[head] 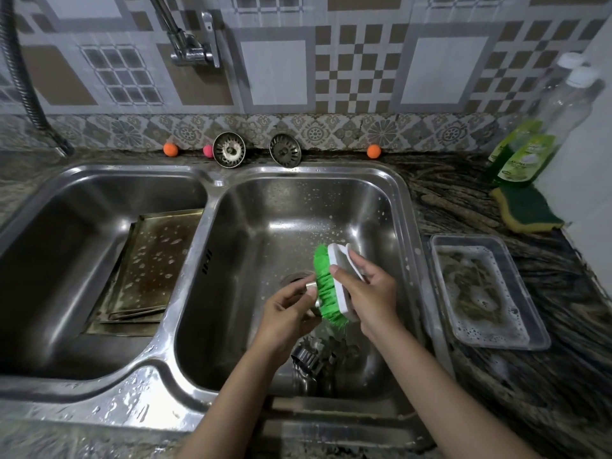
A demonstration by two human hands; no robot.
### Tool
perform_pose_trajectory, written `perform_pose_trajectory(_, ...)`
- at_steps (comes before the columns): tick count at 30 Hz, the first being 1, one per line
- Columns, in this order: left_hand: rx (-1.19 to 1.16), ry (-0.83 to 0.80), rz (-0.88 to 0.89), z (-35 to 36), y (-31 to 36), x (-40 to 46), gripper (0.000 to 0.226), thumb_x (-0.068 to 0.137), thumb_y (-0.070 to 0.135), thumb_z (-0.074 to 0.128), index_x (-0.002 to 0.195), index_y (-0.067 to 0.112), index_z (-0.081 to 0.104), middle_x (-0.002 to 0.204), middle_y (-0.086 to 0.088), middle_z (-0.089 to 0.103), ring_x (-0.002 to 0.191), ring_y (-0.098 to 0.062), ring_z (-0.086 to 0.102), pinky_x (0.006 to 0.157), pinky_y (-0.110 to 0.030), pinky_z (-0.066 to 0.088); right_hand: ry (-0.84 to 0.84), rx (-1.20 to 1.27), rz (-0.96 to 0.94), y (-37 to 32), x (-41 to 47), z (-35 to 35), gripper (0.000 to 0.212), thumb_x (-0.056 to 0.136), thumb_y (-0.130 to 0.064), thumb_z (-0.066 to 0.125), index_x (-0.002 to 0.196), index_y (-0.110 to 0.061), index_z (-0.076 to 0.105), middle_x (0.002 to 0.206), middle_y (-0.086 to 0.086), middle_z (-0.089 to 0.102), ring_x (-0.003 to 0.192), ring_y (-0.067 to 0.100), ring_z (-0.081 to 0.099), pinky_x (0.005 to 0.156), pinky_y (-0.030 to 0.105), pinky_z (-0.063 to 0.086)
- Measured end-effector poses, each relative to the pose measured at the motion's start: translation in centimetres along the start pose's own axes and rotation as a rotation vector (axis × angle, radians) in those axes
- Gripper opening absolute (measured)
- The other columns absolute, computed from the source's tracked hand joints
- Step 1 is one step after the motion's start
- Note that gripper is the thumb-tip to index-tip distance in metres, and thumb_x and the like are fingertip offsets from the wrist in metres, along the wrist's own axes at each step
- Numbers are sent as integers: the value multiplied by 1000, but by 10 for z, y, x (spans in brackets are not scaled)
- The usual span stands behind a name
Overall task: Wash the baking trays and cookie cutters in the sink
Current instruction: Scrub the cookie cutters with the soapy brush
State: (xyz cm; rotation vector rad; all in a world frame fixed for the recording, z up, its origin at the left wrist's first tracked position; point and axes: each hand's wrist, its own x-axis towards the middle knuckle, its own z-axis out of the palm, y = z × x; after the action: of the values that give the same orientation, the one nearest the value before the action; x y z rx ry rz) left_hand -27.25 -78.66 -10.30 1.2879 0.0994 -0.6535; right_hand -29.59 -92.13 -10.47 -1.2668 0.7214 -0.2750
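Over the right sink basin (pixel 381 207), my left hand (pixel 288 313) pinches a small metal cookie cutter (pixel 312 289) against the green bristles of a scrub brush (pixel 328 286). My right hand (pixel 367 293) grips the brush by its white back. Several more metal cookie cutters (pixel 311 356) lie on the basin floor below my wrists. Wet, stained baking trays (pixel 145 266) lean stacked in the left basin (pixel 66 260).
The tap (pixel 185 44) hangs from the tiled wall above the divider. Two sink strainers (pixel 229 149) and small coloured balls sit on the back ledge. On the right counter stand a plastic tub of soapy water (pixel 486 289), a sponge (pixel 526 210) and dish-soap bottles (pixel 526 154).
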Motion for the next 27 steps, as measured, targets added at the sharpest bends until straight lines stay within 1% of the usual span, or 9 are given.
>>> perform_pose_trajectory(3, -3, 22, -16, -2, 0, 0, 26, 93, 10, 56, 115, 16, 67, 95, -10, 66, 79, -20, 56, 85, -42, 54, 38, -2, 7, 2, 2, 1, 59, 71, -20, 83, 126, -26, 62, 124, 1, 64, 102, 19, 66, 82, 36, 57)
perform_pose_trajectory(8, -134, 135, -34, 1, 8, 8, 24, 94, 4, 51, 112, 10, 67, 84, -10, 70, 70, -24, 61, 59, -31, 58, -71, -40, -13, 5, -23, 1, 59, 73, -16, 82, 127, -26, 61, 119, -4, 65, 99, 15, 66, 81, 38, 59)
perform_pose_trajectory(11, -108, 2, -87, 5, 2, -2, 25, 93, 4, 51, 114, 7, 66, 92, -13, 71, 74, -22, 68, 67, -34, 59, 39, -51, -40, 3, -15, -1, 59, 71, -16, 83, 126, -21, 62, 119, -1, 66, 99, 15, 66, 84, 38, 58)
perform_pose_trajectory(13, -78, -62, -103, 2, -4, -8, 30, 88, 9, 58, 117, 9, 66, 104, -18, 67, 89, -26, 63, 78, -38, 58, 98, -75, -43, 0, -5, -2, 58, 71, -15, 83, 125, -17, 62, 121, 2, 66, 101, 17, 66, 88, 40, 56)
perform_pose_trajectory(15, -97, -87, -129, -2, -8, -13, 37, 80, 14, 64, 116, 13, 67, 105, -19, 65, 96, -32, 57, 86, -44, 55, 133, -89, -33, -1, 2, -3, 56, 72, -16, 82, 125, -16, 63, 122, 2, 66, 101, 19, 66, 81, 35, 58)
perform_pose_trajectory(18, -236, -54, -154, -9, -4, -16, 45, 76, 13, 63, 121, 11, 63, 96, -17, 64, 92, -32, 57, 76, -40, 58, 136, -42, -11, -3, 4, -3, 56, 72, -18, 83, 125, -18, 63, 120, 3, 66, 99, 19, 67, 70, 25, 56)
perform_pose_trajectory(22, -209, -4, -35, -42, 27, -24, 43, 74, 18, 66, 116, 18, 63, 101, -10, 69, 94, -29, 63, 86, -42, 50, 50, -4, 37, -3, -8, 0, 55, 71, -19, 83, 123, -23, 64, 111, 1, 69, 92, 18, 69, 75, 35, 59)
perform_pose_trajectory(25, -159, 25, 114, -90, 64, -34, 52, 62, 23, 79, 112, 18, 67, 99, -6, 72, 86, -22, 68, 76, -35, 56, -3, -35, 33, -3, -18, 1, 54, 71, -20, 83, 122, -26, 64, 109, 1, 71, 91, 21, 70, 71, 37, 59)
perform_pose_trajectory(27, -42, 87, 179, -133, 87, -41, 42, 71, 16, 69, 113, 18, 66, 95, -4, 72, 78, -17, 69, 70, -29, 58, -13, -69, 22, -2, -23, 3, 55, 71, -21, 83, 123, -25, 64, 112, 2, 70, 94, 22, 70, 80, 43, 59)
